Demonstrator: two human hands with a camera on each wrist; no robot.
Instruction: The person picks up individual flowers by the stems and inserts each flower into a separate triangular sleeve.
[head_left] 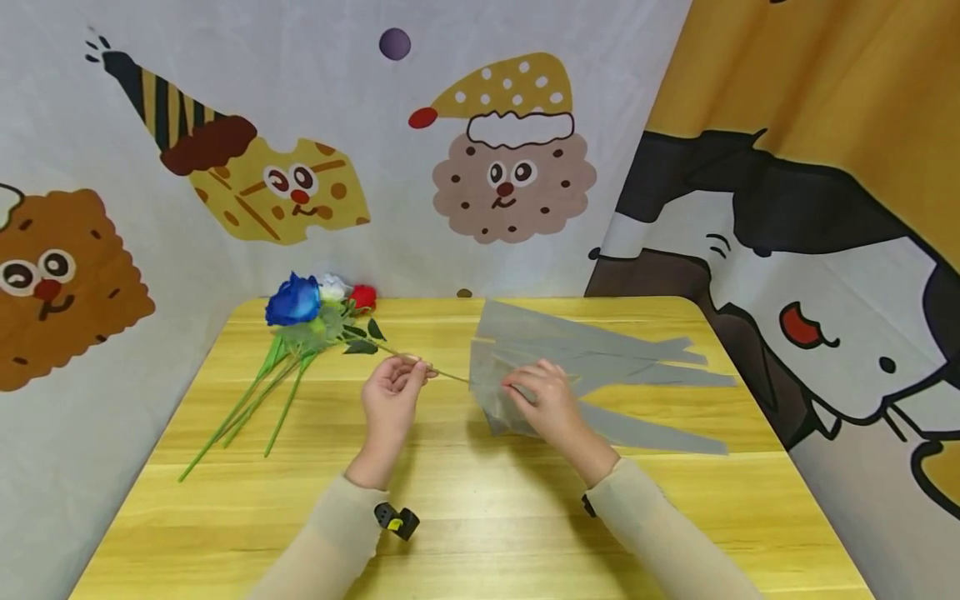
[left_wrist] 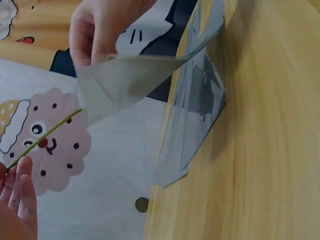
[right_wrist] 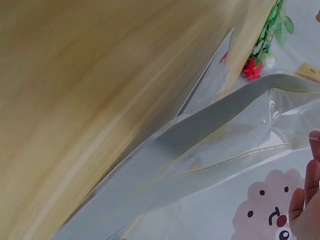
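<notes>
My left hand [head_left: 392,390] pinches a thin green-brown stem [head_left: 452,377] between thumb and fingers. Dark leaves [head_left: 363,340] grow at its left end; its bloom merges with the other flowers. Over the table, my right hand [head_left: 546,396] pinches the wide edge of a grey, see-through flower sleeve [head_left: 491,367]. In the left wrist view the stem's end [left_wrist: 77,111] meets the sleeve's raised edge [left_wrist: 112,90]. Gold lines of print run along the sleeve film [right_wrist: 220,162] in the right wrist view.
A blue rose [head_left: 292,300], a white bloom [head_left: 332,287] and a red rose [head_left: 363,297] lie at the back left, green stems [head_left: 247,404] pointing towards me. More grey sleeves [head_left: 660,429] lie at the right of the wooden table [head_left: 465,533]. Behind hangs a cartoon-printed cloth [head_left: 300,75].
</notes>
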